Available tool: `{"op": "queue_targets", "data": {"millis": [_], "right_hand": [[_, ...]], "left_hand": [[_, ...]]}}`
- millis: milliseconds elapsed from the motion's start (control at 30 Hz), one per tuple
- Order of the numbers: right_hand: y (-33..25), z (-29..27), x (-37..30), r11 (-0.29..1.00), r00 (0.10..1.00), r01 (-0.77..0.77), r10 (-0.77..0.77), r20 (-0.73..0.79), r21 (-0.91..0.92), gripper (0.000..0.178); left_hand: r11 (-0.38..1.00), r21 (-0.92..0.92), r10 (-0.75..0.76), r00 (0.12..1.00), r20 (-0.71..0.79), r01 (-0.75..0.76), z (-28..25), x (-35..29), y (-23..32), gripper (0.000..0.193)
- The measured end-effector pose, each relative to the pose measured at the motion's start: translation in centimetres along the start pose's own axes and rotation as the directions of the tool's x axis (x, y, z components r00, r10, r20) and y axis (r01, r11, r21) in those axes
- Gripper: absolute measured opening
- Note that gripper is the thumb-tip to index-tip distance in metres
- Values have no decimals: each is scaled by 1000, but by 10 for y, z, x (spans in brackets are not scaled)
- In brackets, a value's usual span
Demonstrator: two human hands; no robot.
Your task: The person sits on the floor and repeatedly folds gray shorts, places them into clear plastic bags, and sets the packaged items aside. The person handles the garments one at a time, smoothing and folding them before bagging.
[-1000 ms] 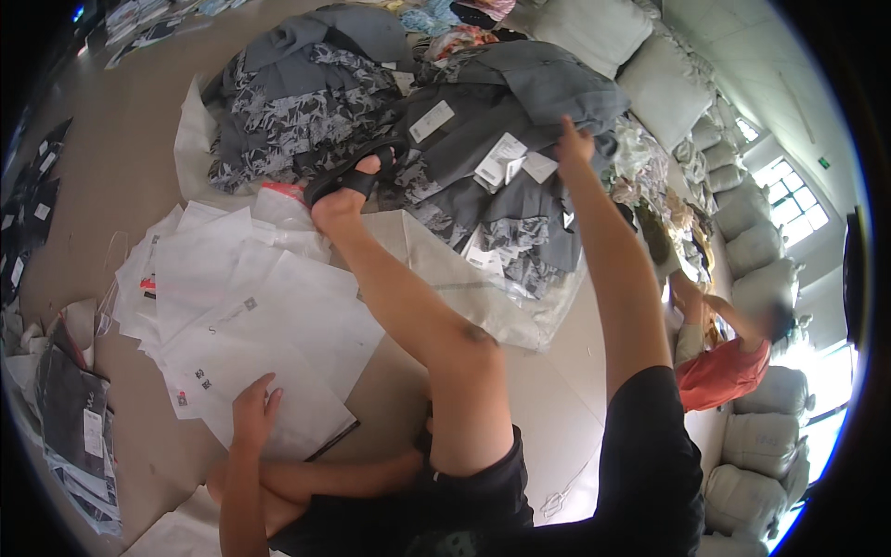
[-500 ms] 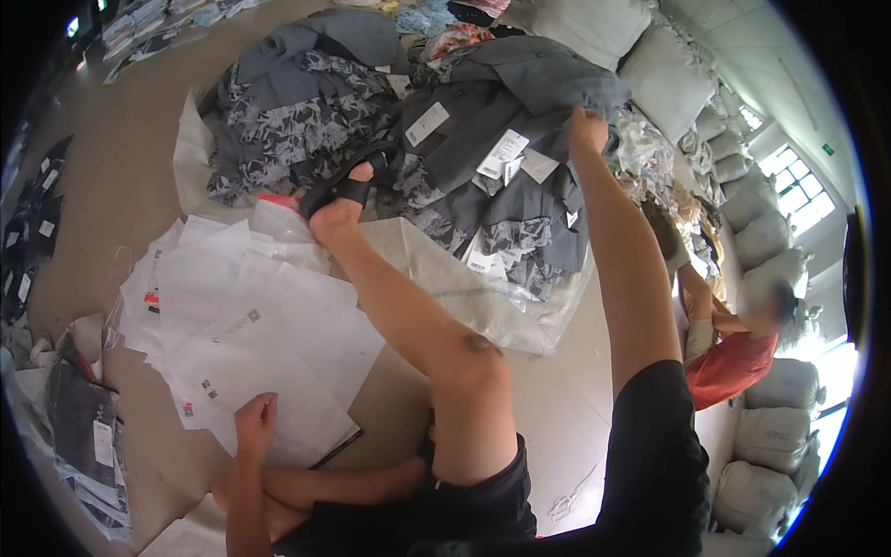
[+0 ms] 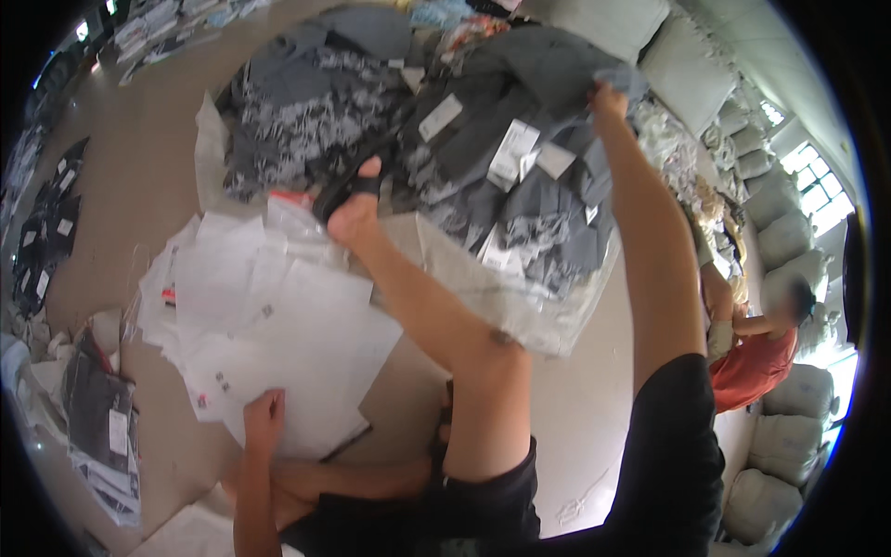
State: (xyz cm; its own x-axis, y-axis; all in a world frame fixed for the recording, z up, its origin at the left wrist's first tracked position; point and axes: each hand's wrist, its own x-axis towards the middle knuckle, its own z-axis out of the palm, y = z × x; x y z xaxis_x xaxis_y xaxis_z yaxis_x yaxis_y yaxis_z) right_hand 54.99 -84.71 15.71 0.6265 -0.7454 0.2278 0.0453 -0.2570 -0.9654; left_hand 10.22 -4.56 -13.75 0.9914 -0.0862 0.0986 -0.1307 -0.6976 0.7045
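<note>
My right hand [image 3: 608, 100] reaches far out over a heap of grey garments [image 3: 557, 70]. Its fingers are closed on a grey garment at the heap's far right edge. White paper tags [image 3: 513, 148] lie on the heap, and parts of the cloth carry a black-and-white pattern. My left hand [image 3: 264, 418] is curled closed above a fanned stack of white plastic bags [image 3: 278, 325], with nothing visible in it. My foot, in a black sandal [image 3: 357, 186], rests against the garments.
A pale plastic sheet [image 3: 520, 320] lies under the heap. A packed dark garment [image 3: 97, 399] lies at the left, with more dark packs [image 3: 46, 223] beyond. At the right sits a person in red [image 3: 756, 367]. Large white sacks [image 3: 789, 436] line the wall.
The whole view has shifted slightly, moving the scene right. My right hand keeps hold of the grey garment, its edge now lifted a little. My left hand stays closed over the bags.
</note>
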Motion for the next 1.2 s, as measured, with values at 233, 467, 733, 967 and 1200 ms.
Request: {"op": "queue_targets", "data": {"millis": [233, 467, 733, 967, 1200], "right_hand": [[-22, 38, -60, 966, 967, -242, 247, -59, 91, 33], [-80, 62, -118, 822, 961, 94, -222, 163, 562, 23], [-195, 130, -489, 677, 631, 296, -668, 394, 673, 27], [-97, 35, -734, 738, -118, 10, -669, 734, 674, 24], [7, 62, -687, 861, 140, 428, -363, 921, 274, 41]], "left_hand": [[998, 26, -50, 999, 20, 49, -7, -9, -8, 11], [993, -81, -88, 996, 4, 88, 0, -5, 6, 12], [364, -923, -19, 992, 128, 126, -9, 25, 104, 69], [67, -998, -260, 965, -31, -14, -23, 50, 98, 84], [681, -627, -487, 873, -3, 378, 44, 48, 7, 48]]}}
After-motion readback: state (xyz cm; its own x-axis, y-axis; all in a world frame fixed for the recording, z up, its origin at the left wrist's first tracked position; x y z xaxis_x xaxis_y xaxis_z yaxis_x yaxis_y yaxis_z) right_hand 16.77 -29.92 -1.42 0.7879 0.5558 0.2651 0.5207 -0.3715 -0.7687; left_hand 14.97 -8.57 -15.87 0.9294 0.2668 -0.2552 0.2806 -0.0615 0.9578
